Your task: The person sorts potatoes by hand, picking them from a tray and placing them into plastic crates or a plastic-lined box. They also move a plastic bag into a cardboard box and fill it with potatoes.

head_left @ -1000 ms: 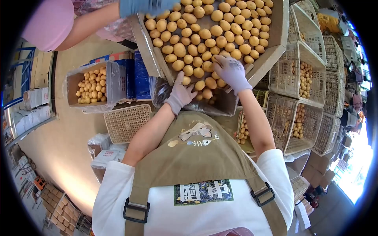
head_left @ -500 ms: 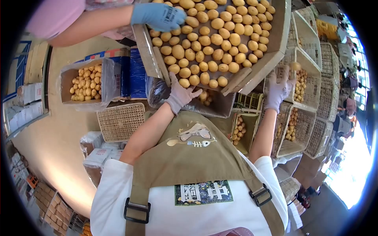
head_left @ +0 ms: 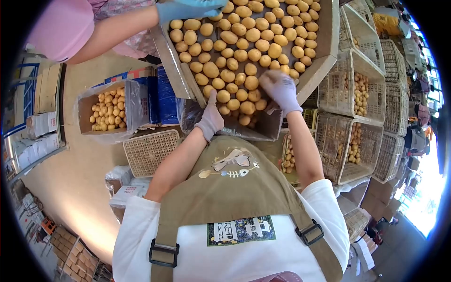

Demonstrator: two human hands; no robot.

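Many potatoes [head_left: 253, 35] lie spread over a sloping sorting tray with raised side boards [head_left: 322, 75]. Its narrow front opens above a plastic-lined box [head_left: 260, 131], where more potatoes show at the lip. My left hand [head_left: 210, 120], gloved, is at the front left of this opening, one finger stretched upward beside the potatoes and nothing seen in its grasp; its other fingers are partly hidden. My right hand [head_left: 283, 93], also gloved, is over the potatoes at the front right, its fingers smeared by motion. Whether it holds a potato cannot be made out.
Another person's blue-gloved hand [head_left: 190, 9] reaches over the tray's far left. At left stands a lined box of potatoes [head_left: 131, 101], with a woven plastic crate [head_left: 150, 150] nearby. Stacked crates [head_left: 369, 94], some holding potatoes, line the right side.
My right hand has moved left from beside the crates onto the tray's front right. My left hand has shifted slightly down. Potatoes have come forward at the lip; the co-worker's hand has moved up.
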